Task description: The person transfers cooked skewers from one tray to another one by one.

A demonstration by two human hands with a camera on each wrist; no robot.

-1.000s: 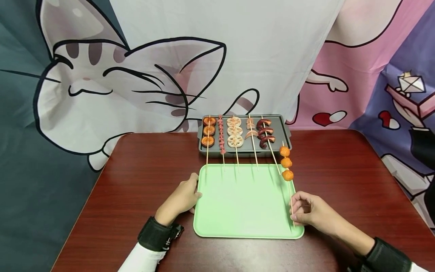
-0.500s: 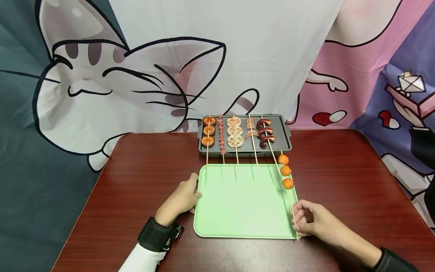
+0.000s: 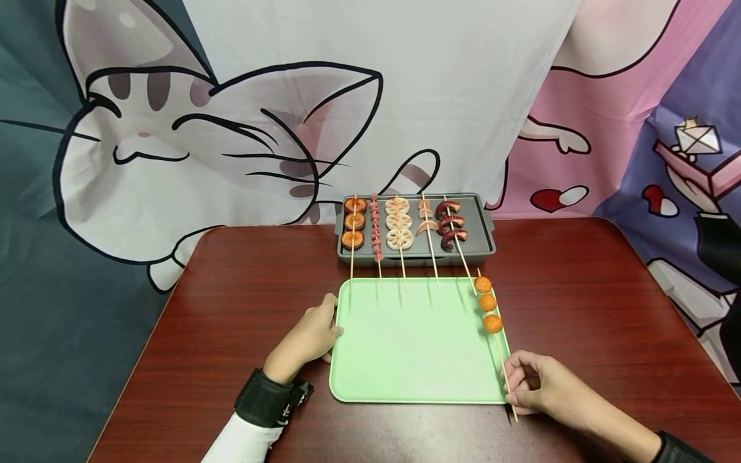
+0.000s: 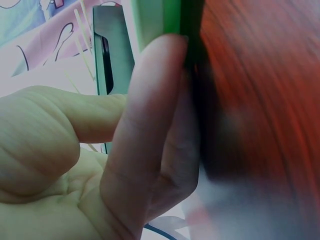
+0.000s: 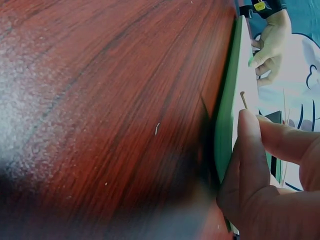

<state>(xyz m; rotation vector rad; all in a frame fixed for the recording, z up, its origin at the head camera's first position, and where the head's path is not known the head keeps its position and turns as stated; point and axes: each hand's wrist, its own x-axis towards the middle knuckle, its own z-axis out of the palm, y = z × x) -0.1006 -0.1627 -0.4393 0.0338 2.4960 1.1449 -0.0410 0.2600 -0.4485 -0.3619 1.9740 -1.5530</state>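
So, a dark red-brown wooden table (image 3: 231,334) is filling the lower frame, grain running left-right; behind it a printed fabric backdrop (image 3: 231,128) is hanging, cartoon cat at 10 o'clock, pink and purple figures at 2 o'clock.

Counts:
- One pale green rectangular plastic tray (image 3: 413,347) is sitting centre-front on the table.
- One grey metal baking pan (image 3: 483,225) is sitting at 12 o'clock from the green tray, just beyond its far edge.
- Five skewers are lying in the pan, sticks overhanging toward the green tray: brown ring slices (image 3: 353,222) (three pieces), a thin pink sausage-like strip (image 3: 376,235), white lotus-root slices (image 3: 399,222) (three), pale pink pieces (image 3: 427,218), dark curled tentacle pieces (image 3: 451,225).
- One thin wooden skewer carrying three orange round balls (image 3: 488,303) is lying along the green tray's right edge at 3 o'clock, balls at the far end, stick end poking past the near right corner.

Hands:
- Right hand (image 3: 541,389) is pinching the lower stick of the orange-ball skewer at the tray's 5 o'clock corner; the right wrist view is showing fingers (image 5: 250,150) curled against the tray edge with the stick tip above.
- Left hand (image 3: 309,337) is gripping the tray's left rim at 9 o'clock, fingers (image 4: 150,125) curling round the green edge in the left wrist view.
- Black wrist straps are sitting on both forearms.
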